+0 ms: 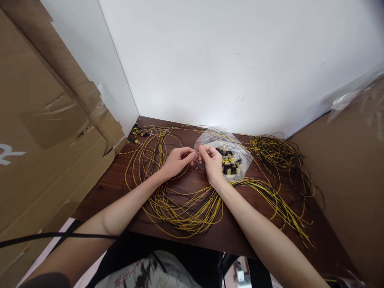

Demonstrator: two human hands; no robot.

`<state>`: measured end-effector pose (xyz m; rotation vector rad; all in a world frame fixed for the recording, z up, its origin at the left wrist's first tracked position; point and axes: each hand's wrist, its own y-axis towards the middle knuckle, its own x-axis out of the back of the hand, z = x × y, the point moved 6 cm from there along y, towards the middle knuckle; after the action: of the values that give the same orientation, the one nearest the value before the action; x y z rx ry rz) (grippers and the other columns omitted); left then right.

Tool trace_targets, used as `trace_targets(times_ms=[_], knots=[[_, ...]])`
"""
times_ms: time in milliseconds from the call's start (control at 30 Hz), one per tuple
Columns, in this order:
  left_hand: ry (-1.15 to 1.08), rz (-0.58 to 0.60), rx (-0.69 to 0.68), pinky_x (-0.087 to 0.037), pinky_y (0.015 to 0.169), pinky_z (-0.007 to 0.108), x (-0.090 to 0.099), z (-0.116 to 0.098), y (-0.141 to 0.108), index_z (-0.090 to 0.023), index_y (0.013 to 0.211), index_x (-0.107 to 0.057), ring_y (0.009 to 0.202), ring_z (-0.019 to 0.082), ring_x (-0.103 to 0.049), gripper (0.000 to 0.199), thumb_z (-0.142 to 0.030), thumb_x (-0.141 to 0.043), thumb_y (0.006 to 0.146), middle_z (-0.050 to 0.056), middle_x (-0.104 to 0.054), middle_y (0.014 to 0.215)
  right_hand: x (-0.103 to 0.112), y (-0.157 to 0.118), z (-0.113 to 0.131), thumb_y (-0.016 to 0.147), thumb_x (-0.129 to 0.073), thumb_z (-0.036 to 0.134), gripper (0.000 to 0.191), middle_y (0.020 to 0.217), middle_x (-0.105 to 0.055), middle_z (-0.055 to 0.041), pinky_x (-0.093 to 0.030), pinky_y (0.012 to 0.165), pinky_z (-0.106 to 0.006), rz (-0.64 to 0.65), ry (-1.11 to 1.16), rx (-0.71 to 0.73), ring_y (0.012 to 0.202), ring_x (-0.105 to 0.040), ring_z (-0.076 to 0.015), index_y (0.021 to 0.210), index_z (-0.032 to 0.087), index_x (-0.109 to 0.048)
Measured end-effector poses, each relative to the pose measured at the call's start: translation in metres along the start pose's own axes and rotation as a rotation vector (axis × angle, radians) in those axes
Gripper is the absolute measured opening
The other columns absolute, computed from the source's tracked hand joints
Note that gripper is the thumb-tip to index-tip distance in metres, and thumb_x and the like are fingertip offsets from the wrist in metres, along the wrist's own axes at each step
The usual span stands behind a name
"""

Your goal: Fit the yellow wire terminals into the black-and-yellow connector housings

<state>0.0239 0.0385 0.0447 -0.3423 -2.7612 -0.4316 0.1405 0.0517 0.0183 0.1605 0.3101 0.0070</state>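
My left hand (181,161) and my right hand (211,161) meet over the middle of the table, fingertips almost touching. Both are closed in a pinch. Between them is something small and thin, probably a wire end, too small to make out clearly. Just beyond and beside my right hand lies a clear plastic bag (246,159) with small black and yellow connectors (229,160) in it. A large loose coil of yellow and black wires (183,226) spreads under and around my forearms. Its cut ends (279,200) fan out to the right of my right wrist.
A tangled bundle of yellow and black wire (274,152) sits at the back right. Several small black and yellow pieces (136,134) lie in the back left corner. Cardboard (45,132) stands at the left, a brown box (345,172) at the right, a white wall (210,72) behind.
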Motion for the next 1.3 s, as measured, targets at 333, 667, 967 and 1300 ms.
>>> trace_targets(times_ms=[333,667,967,1300], knots=[[0.368,-0.190,-0.142,-0.042,0.059,0.023,0.009,-0.005,-0.006,-0.016,0.091,-0.066,0.064,0.013,-0.056,0.022,-0.028,-0.048,0.086,0.004,-0.065,0.076,-0.001,0.000,-0.003,0.069,-0.068,0.038,0.023,0.053,-0.053,0.0042,-0.033,0.045,-0.021,0.049,-0.066,0.002,0.047,-0.043,-0.0079,0.072,0.017,-0.061],[0.320,-0.323,-0.208,-0.048,0.067,0.025,0.018,-0.012,-0.009,-0.016,0.087,-0.067,0.071,0.014,-0.061,0.018,-0.025,-0.052,0.084,0.005,-0.066,0.079,0.001,0.002,-0.003,0.066,-0.069,0.041,0.027,0.051,-0.049,0.0057,-0.034,0.046,-0.021,-0.005,0.015,-0.014,0.045,-0.041,-0.0072,0.069,0.018,-0.055],[0.373,-0.229,-0.321,-0.045,0.068,0.025,0.018,-0.019,-0.008,-0.016,0.090,-0.066,0.075,0.014,-0.057,0.017,-0.020,-0.050,0.085,0.005,-0.063,0.083,-0.004,-0.003,0.000,0.071,-0.067,0.039,0.023,0.054,-0.051,0.0036,-0.032,0.046,-0.021,0.085,-0.117,0.026,0.048,-0.041,-0.0076,0.070,0.016,-0.062],[0.472,-0.220,-0.324,-0.042,0.063,0.024,0.019,-0.019,-0.007,-0.017,0.091,-0.066,0.067,0.012,-0.055,0.017,-0.024,-0.052,0.085,0.004,-0.062,0.082,-0.001,-0.001,-0.003,0.066,-0.070,0.041,0.027,0.050,-0.050,0.0044,-0.031,0.045,-0.022,0.013,-0.041,-0.007,0.046,-0.040,-0.0076,0.067,0.017,-0.059]])
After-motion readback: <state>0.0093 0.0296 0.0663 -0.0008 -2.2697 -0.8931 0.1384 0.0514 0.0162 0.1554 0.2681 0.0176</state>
